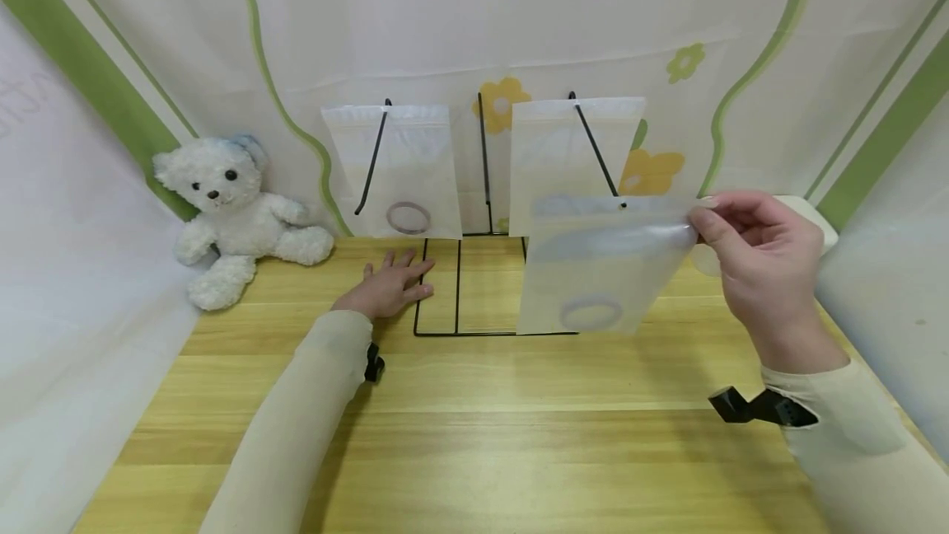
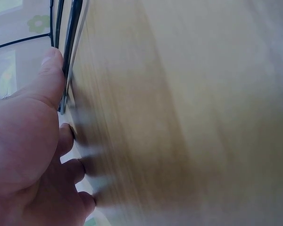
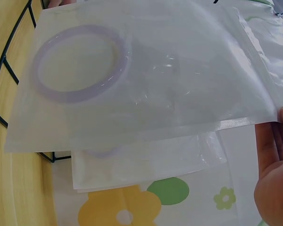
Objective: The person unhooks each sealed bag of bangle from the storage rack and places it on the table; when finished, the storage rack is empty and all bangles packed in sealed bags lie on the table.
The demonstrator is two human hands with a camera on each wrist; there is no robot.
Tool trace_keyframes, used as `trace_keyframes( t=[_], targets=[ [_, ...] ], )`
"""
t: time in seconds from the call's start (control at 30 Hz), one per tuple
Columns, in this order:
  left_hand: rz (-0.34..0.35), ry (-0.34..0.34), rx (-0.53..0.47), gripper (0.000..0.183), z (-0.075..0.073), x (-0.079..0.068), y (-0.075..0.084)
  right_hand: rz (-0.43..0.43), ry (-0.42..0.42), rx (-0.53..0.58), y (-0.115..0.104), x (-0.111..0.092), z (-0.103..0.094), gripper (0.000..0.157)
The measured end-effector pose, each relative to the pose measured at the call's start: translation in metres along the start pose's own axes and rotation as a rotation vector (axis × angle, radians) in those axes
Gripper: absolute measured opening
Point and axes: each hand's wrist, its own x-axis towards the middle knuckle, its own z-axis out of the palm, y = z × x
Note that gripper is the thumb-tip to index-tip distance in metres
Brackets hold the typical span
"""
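Note:
My right hand [image 1: 771,258] pinches the top right corner of a translucent zip bag [image 1: 571,270] with a pale purple ring-shaped bangle [image 3: 80,96] inside. The bag's top edge meets the tip of the right hook [image 1: 596,147] of a black wire rack [image 1: 458,295], where a small hole shows. Behind it, another bag [image 1: 549,151] hangs on the same hook. On the left hook [image 1: 372,156] hangs a bag [image 1: 415,155] with a pinkish ring [image 1: 409,218]. Flat beside the rack's base lies my left hand [image 1: 387,285], fingers spread, its thumb touching the wire.
A white teddy bear [image 1: 240,217] sits at the left against the curtain [image 1: 415,15] printed with flowers. The rack's middle hook [image 1: 483,147] has no bag on it. Partly behind my right hand is a white rounded object [image 1: 811,217]. Everything stands on a wooden table [image 1: 474,452].

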Motion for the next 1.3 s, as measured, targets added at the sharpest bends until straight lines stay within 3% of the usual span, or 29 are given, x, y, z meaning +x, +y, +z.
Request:
trace_keyframes(
  t=[0.3,0.5,0.67,0.8,0.93,1.17,1.3],
  targets=[
    [0.000,-0.004,0.017,0.068,0.001,0.002,-0.002,-0.020,0.064,0.000,-0.014,-0.012,-0.005,0.011],
    [0.010,-0.009,0.003,0.068,0.002,0.003,-0.002,0.013,0.123,-0.005,-0.022,-0.024,-0.029,0.012],
    [0.007,-0.012,0.006,0.068,0.002,0.004,-0.003,0.043,0.195,-0.097,-0.027,-0.032,-0.050,0.011],
    [0.008,-0.015,0.006,0.068,0.002,0.004,-0.004,0.103,0.270,-0.109,-0.029,-0.037,-0.068,0.010],
    [0.011,-0.023,-0.012,0.069,-0.001,0.003,-0.003,0.174,0.257,-0.143,-0.024,-0.040,-0.094,0.013],
    [0.019,-0.028,-0.044,0.074,-0.003,0.001,-0.002,0.403,0.247,-0.439,-0.014,-0.034,-0.138,0.008],
    [0.018,-0.026,-0.026,0.070,-0.003,-0.001,0.000,0.471,0.274,-0.416,-0.003,-0.025,-0.156,0.008]
  ],
)
